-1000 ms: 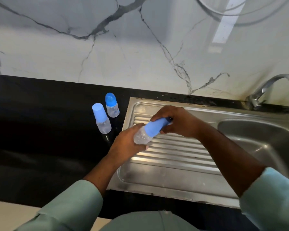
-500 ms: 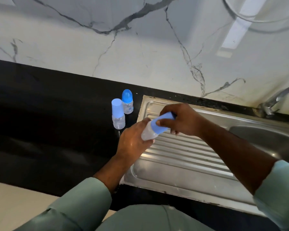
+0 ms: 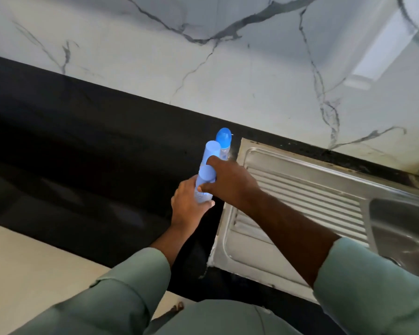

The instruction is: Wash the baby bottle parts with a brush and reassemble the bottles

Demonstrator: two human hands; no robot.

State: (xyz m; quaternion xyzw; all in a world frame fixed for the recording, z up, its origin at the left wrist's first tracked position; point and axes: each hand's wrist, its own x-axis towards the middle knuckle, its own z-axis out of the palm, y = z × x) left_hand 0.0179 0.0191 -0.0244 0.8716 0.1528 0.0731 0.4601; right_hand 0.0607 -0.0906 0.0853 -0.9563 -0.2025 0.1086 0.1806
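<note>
A clear baby bottle (image 3: pixel 202 197) with a light blue cap (image 3: pixel 205 176) stands nearly upright over the black counter, just left of the sink. My left hand (image 3: pixel 188 206) grips its clear body from below. My right hand (image 3: pixel 230 183) holds the blue cap, thumb on the near side, fingers round the far side. Right behind it stand two more bottles: one with a tall light blue cap (image 3: pixel 211 151) and one with a rounded darker blue cap (image 3: pixel 223 137). Their lower bodies are mostly hidden by the held bottle and my right hand.
The black counter (image 3: pixel 82 151) stretches away to the left. A steel drainboard (image 3: pixel 300 204) with ridges lies to the right, and its basin (image 3: pixel 406 228) is at the right edge. A marbled white wall (image 3: pixel 203 56) rises behind.
Both hands carried the bottle left, off the drainboard and over the counter next to the two standing bottles. It went from tilted to nearly upright. The view swung left.
</note>
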